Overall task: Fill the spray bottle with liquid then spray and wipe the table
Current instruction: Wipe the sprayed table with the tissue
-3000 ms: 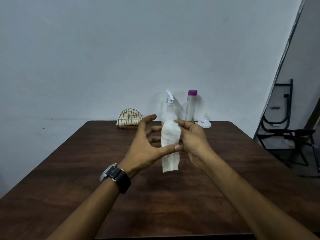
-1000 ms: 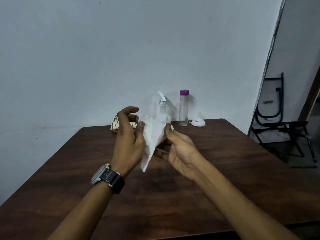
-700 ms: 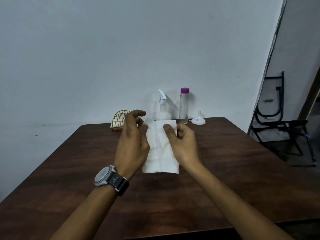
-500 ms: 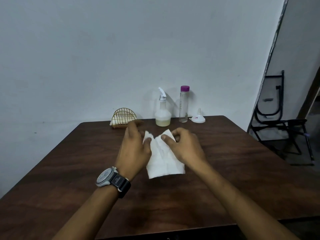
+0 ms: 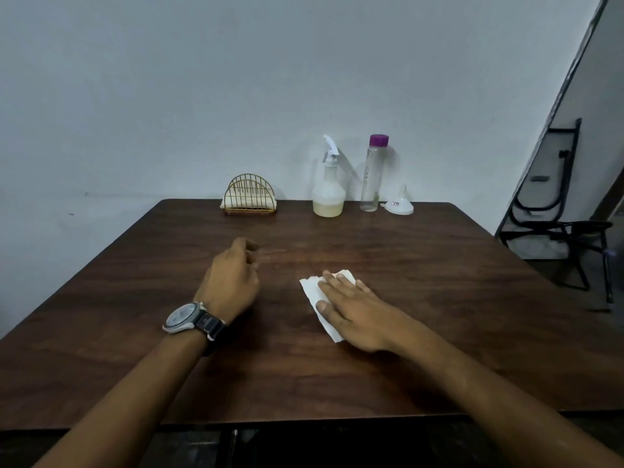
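Observation:
A folded white paper napkin (image 5: pixel 312 292) lies flat on the dark wooden table (image 5: pixel 422 298). My right hand (image 5: pixel 351 312) presses on it with straight fingers. My left hand (image 5: pixel 233 278), with a watch on the wrist, hovers to the left of the napkin with loosely curled fingers and holds nothing. The white spray bottle (image 5: pixel 328 190), with pale yellowish liquid in its base, stands at the table's far edge. Beside it on the right stands a tall clear bottle (image 5: pixel 373 173) with a purple cap.
A gold wire napkin holder (image 5: pixel 250 194) stands at the far edge, left of the spray bottle. A small white funnel (image 5: pixel 399 205) sits upside down right of the clear bottle. A black folding chair (image 5: pixel 557 214) stands beyond the table's right side.
Both hands held the napkin up and folded it. Now it lies on the table under my right hand, and my left hand has let go and moved left.

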`<state>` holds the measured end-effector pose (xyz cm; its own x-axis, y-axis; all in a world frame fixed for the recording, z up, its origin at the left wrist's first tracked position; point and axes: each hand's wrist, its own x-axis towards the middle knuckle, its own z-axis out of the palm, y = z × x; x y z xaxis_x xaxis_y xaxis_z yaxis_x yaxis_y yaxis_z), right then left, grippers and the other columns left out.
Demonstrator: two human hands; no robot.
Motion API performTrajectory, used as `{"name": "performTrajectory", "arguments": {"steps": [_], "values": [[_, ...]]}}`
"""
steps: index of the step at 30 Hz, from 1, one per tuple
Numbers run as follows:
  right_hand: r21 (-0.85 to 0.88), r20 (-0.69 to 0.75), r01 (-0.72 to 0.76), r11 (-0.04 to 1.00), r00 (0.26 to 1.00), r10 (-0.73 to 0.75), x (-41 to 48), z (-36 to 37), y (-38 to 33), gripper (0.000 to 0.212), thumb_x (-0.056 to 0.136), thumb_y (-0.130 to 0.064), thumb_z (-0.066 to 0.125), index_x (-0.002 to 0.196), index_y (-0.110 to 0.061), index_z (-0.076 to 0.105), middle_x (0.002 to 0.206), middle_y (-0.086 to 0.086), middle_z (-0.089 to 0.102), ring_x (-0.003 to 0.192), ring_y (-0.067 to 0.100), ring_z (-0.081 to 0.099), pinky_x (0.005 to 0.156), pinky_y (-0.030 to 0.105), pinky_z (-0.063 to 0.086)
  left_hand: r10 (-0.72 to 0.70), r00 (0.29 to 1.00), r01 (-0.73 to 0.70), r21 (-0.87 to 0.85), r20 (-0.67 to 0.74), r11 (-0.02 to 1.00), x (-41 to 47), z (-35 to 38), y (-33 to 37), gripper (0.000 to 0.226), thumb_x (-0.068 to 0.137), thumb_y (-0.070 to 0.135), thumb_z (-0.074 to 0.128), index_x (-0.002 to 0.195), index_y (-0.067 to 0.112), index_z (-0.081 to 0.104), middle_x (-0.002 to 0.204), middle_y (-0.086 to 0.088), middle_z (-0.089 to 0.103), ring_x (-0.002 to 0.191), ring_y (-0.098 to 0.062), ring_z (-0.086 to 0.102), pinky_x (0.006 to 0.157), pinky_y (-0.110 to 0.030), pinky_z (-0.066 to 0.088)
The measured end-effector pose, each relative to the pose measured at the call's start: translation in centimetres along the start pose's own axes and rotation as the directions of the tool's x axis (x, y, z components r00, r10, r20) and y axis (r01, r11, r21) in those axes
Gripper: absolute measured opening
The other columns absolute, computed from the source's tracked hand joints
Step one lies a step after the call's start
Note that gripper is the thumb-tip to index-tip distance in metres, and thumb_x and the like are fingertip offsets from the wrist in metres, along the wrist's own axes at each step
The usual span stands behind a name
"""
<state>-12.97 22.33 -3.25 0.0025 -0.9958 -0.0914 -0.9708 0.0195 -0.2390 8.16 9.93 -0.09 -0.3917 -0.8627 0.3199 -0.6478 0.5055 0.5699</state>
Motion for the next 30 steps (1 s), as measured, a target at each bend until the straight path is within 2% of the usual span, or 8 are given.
{"name": "performTrajectory", "arguments": {"steps": [3,9,13,16,20,24,27,30], "values": [[-0.031,0.031,-0.039,0.999,0.999,0.040,1.2,0.4,0.3,0.064,0.111,-0.052,0.011,0.167,-0.025,-0.002,0.174,-0.006,-0.016,0.159,0.010,-0.017,0.128,0.037,-0.012,-0.025,0.999,0.025,0.000,0.020,1.000,-0.1,0.1,-1.6,0.029,0.101,0.008,0.054,0.129,0.008,0.059,0.127,-0.009,0.068,0.116,-0.028,0.065,0.099,-0.038,0.052],[-0.056,0.095,-0.053,0.997,0.994,0.058,7.2,1.0,-4.5,0.066,0.109,-0.056,0.010,0.166,-0.028,-0.007,0.173,0.000,-0.021,0.158,0.018,-0.023,0.128,0.044,-0.014,-0.113,0.990,0.107,-0.070,-0.083,0.992,0.6,-1.5,-4.4,0.029,0.103,0.009,0.049,0.130,0.008,0.060,0.128,-0.010,0.068,0.116,-0.029,0.064,0.098,-0.036,0.048],[-0.071,0.089,0.050,0.996,0.995,-0.044,12.6,3.0,-12.4,0.069,0.109,-0.053,0.015,0.167,-0.023,-0.005,0.174,0.007,-0.018,0.159,0.026,-0.021,0.127,0.050,-0.014,-0.131,0.982,0.122,-0.072,-0.135,0.990,0.6,-2.8,-6.1,0.030,0.103,0.009,0.049,0.131,0.008,0.061,0.129,-0.011,0.069,0.120,-0.030,0.064,0.100,-0.036,0.048],[-0.178,0.117,0.204,0.963,0.976,-0.186,16.1,4.8,-18.1,0.080,0.105,-0.056,0.031,0.167,-0.020,-0.005,0.175,0.009,-0.010,0.160,0.031,-0.017,0.126,0.056,-0.011,-0.144,0.972,0.130,-0.082,-0.185,0.988,0.5,-3.7,-7.1,0.030,0.103,0.009,0.050,0.130,0.008,0.062,0.129,-0.012,0.069,0.122,-0.030,0.063,0.098,-0.031,0.046],[-0.186,0.132,0.266,0.946,0.961,-0.244,18.1,5.4,-20.3,0.085,0.101,-0.056,0.044,0.167,-0.021,0.004,0.175,0.006,0.001,0.161,0.026,-0.009,0.129,0.053,-0.007,-0.136,0.964,0.120,-0.079,-0.230,0.990,0.5,-4.3,-7.7,0.030,0.104,0.008,0.049,0.131,0.008,0.062,0.132,-0.010,0.068,0.124,-0.026,0.061,0.095,-0.023,0.040],[-0.148,0.067,0.166,0.975,0.985,-0.157,18.1,4.1,-15.3,0.072,0.107,-0.050,0.027,0.167,-0.019,0.003,0.175,0.009,-0.003,0.161,0.029,-0.006,0.129,0.054,-0.003,-0.118,0.972,0.104,-0.080,-0.203,0.991,0.8,-3.6,-7.5,0.031,0.102,0.007,0.050,0.131,0.007,0.062,0.130,-0.011,0.069,0.123,-0.028,0.063,0.098,-0.028,0.043],[-0.080,0.022,-0.051,0.995,0.998,0.053,16.8,1.6,-6.9,0.065,0.110,-0.048,0.016,0.167,-0.022,0.002,0.175,0.004,-0.010,0.162,0.024,-0.009,0.129,0.049,-0.005,-0.104,0.983,0.092,-0.089,-0.150,0.992,1.2,-2.5,-6.5,0.031,0.103,0.008,0.048,0.132,0.008,0.061,0.132,-0.011,0.068,0.124,-0.028,0.062,0.097,-0.027,0.042],[-0.079,-0.007,-0.270,0.960,0.963,0.270,13.1,-1.0,3.1,0.065,0.110,-0.051,0.013,0.167,-0.023,0.000,0.175,0.004,-0.010,0.162,0.024,-0.007,0.128,0.049,-0.003,-0.089,0.990,0.077,-0.108,-0.108,0.991,1.7,-1.2,-5.0,0.031,0.105,0.010,0.047,0.133,0.009,0.060,0.131,-0.010,0.067,0.122,-0.027,0.062,0.094,-0.024,0.040]]}}
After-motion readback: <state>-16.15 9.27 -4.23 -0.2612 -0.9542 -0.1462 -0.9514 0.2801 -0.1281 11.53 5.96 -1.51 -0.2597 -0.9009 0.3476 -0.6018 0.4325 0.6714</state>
